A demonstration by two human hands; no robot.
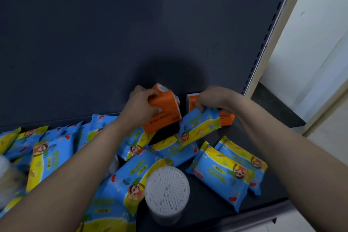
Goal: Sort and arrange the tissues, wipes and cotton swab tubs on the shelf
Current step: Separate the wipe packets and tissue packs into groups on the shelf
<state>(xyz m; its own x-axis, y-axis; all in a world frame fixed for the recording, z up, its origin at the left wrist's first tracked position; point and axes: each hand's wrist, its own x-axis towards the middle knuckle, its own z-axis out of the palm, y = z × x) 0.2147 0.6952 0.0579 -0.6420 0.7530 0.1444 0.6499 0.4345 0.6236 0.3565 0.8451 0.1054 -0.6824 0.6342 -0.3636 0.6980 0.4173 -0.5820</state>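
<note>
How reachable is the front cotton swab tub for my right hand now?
Probably not yet: the right hand is gripping a blue wipes pack at the back. The cotton swab tub stands uncovered near the front edge, so once freed, the hand should reach it.

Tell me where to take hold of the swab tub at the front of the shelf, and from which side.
Probably best to grip the swab tub round its side wall, just under the top, fingers wrapped across the cylinder. It stands upright, so come from above and the right, where the shelf is bare; a wipes pack crowds its left.
</note>
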